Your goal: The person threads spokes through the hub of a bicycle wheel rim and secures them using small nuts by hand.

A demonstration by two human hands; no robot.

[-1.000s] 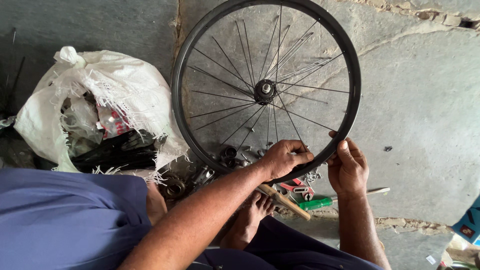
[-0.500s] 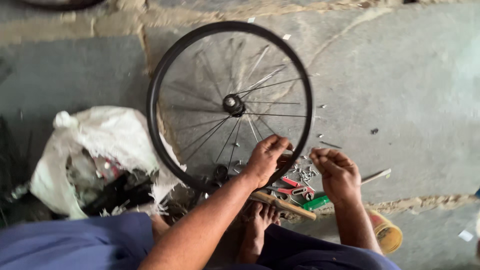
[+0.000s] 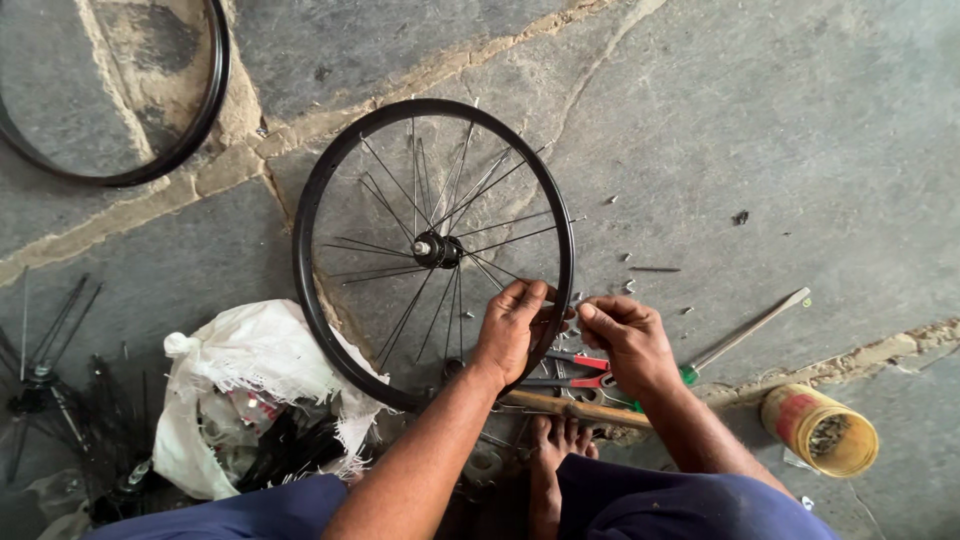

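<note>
The bicycle wheel (image 3: 432, 250) lay flat on the stone floor (image 3: 780, 130), its near rim right before the person's knees. The left hand (image 3: 512, 330) curled over that near rim, fingers closed around it and hiding the stretch beneath. The right hand (image 3: 630, 338) sat just beside it, fingertips pinched together at the rim; whatever small part they held was too tiny to make out. Under both wrists, red-handled pliers (image 3: 580, 370) and a wooden handle (image 3: 575, 408) were partly covered. A white sack (image 3: 250, 380) touched the wheel's left side. A second rim (image 3: 190, 130) was cut off at the floor's top-left corner, and a yellow tin (image 3: 820, 430) stood at the right.
</note>
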